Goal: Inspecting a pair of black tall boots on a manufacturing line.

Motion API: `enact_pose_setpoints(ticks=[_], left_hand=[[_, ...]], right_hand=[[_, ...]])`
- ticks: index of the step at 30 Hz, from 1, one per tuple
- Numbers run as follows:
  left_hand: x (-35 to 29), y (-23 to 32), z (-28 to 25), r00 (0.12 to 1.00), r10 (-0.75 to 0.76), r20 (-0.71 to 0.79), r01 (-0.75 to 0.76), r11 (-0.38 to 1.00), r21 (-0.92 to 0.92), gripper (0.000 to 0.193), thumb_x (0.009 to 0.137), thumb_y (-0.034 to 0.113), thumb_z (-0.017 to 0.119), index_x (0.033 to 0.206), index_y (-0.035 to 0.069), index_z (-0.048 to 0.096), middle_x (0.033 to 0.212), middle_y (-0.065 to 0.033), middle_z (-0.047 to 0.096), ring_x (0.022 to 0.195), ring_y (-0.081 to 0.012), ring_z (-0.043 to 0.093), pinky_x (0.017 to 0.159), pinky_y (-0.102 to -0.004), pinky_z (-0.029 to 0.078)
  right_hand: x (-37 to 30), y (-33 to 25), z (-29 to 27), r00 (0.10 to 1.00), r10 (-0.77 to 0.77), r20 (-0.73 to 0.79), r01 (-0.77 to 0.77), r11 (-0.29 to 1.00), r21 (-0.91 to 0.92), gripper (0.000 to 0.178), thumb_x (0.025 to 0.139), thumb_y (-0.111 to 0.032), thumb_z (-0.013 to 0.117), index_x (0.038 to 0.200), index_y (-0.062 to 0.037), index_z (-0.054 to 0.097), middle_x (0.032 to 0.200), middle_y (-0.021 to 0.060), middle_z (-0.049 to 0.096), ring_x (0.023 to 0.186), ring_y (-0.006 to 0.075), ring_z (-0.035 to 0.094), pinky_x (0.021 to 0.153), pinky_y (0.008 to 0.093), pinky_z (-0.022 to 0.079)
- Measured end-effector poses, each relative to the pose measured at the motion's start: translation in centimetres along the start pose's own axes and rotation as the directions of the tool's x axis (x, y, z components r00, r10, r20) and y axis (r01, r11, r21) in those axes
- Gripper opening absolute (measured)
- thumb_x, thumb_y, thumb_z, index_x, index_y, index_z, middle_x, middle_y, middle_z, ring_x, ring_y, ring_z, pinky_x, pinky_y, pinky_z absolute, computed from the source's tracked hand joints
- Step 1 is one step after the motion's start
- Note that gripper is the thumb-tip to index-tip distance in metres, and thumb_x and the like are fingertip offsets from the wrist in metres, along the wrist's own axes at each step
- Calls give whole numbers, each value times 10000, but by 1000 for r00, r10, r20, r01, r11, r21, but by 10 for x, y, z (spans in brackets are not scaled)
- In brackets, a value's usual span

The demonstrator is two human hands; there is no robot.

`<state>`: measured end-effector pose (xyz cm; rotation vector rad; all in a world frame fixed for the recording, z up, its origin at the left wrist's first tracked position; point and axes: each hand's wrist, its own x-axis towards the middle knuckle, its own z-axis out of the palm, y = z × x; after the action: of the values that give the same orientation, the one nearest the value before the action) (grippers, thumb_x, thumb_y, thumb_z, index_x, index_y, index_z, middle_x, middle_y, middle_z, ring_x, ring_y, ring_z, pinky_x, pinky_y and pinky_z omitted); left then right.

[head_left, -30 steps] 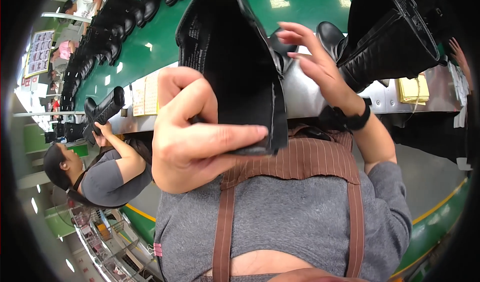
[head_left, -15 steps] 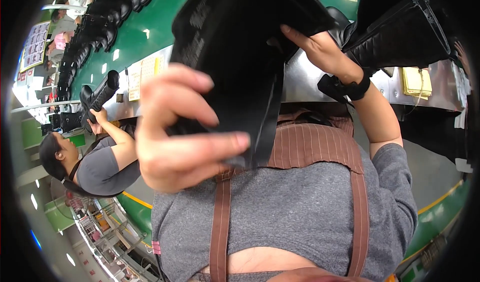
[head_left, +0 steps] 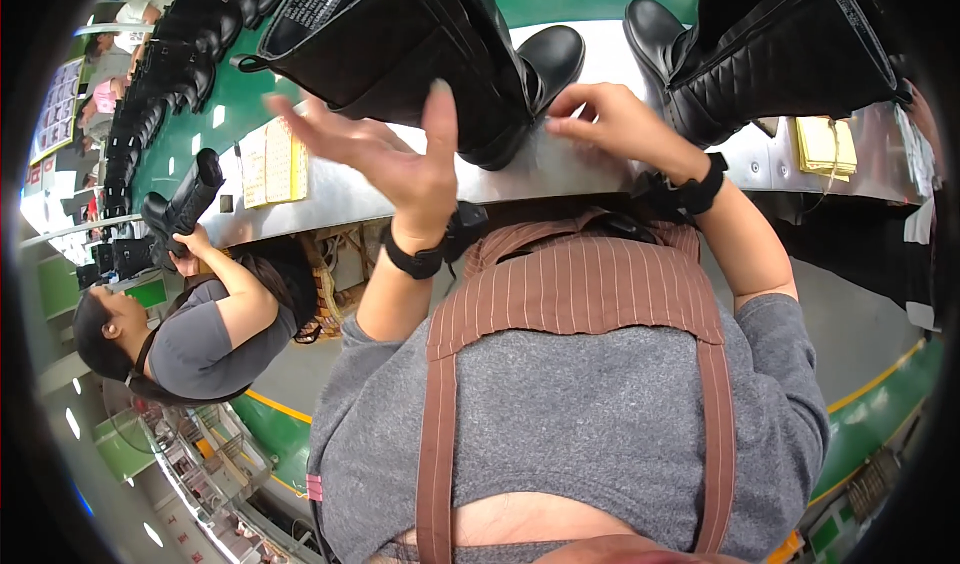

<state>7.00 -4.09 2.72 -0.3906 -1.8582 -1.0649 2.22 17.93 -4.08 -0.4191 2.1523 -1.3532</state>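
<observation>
A tall black boot [head_left: 400, 64] stands on the metal tabletop, its toe pointing away to the right. Its wide shaft opens toward the upper left, and a pull loop shows at the rim. My left hand [head_left: 390, 154] is just in front of the shaft, open, fingers spread and holding nothing. Close to the boot's ankle is my right hand [head_left: 625, 129], its fingers loosely bent with a gap between them and nothing visible in them. Whether its fingertips touch the boot I cannot tell. A second tall black boot [head_left: 770, 74] with a quilted ankle stands to the right.
Yellow papers [head_left: 825, 144] lie at the right of the metal table [head_left: 340, 199], and a printed sheet [head_left: 268, 169] at its left. To the left, a co-worker [head_left: 215, 314] holds another black boot [head_left: 187, 199]. Several boots [head_left: 185, 74] line the green surface [head_left: 210, 124] beyond.
The boot has gone from being held up close before me to standing on the table. Both hands have let go of it; the left has drawn back and spread its fingers.
</observation>
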Motion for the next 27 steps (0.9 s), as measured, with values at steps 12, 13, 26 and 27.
enact_pose_setpoints(ticks=[12, 13, 26, 27], left_hand=[[-100, -44, 6, 624, -618, 478, 696, 717, 17, 673, 714, 93, 798, 1247, -22, 404, 1091, -163, 646, 1001, -240, 642, 878, -346, 500], [-100, -43, 6, 656, -597, 462, 658, 752, 38, 666, 714, 86, 793, 1248, -18, 408, 1079, -164, 654, 994, -245, 647, 876, -345, 500], [-103, -34, 25, 704, -578, 412, 611, 789, 63, 780, 681, 132, 816, 1294, -9, 356, 1094, -180, 635, 1028, -272, 636, 885, -352, 491], [-103, -34, 24, 697, -597, 397, 628, 776, 64, 800, 680, 134, 819, 1301, -15, 337, 1077, -178, 641, 1015, -271, 643, 884, -345, 493]], right_hand=[[17, 5, 28, 953, 89, 289, -207, 887, 413, 339, 975, -274, 512, 741, -43, 596, 666, 16, 591, 491, 64, 521, 462, 202, 391], [15, 0, 30, 976, 48, 214, -136, 897, 420, 341, 974, -268, 515, 729, -44, 594, 660, 18, 587, 481, 65, 509, 464, 205, 391], [-22, -90, -11, 908, -418, -10, 344, 734, 585, 352, 1006, -254, 467, 780, -19, 602, 666, 14, 594, 503, 66, 519, 498, 208, 416], [-23, -88, -7, 906, -423, -9, 348, 732, 586, 352, 1006, -254, 467, 780, -19, 602, 666, 14, 594, 503, 66, 519, 498, 208, 416]])
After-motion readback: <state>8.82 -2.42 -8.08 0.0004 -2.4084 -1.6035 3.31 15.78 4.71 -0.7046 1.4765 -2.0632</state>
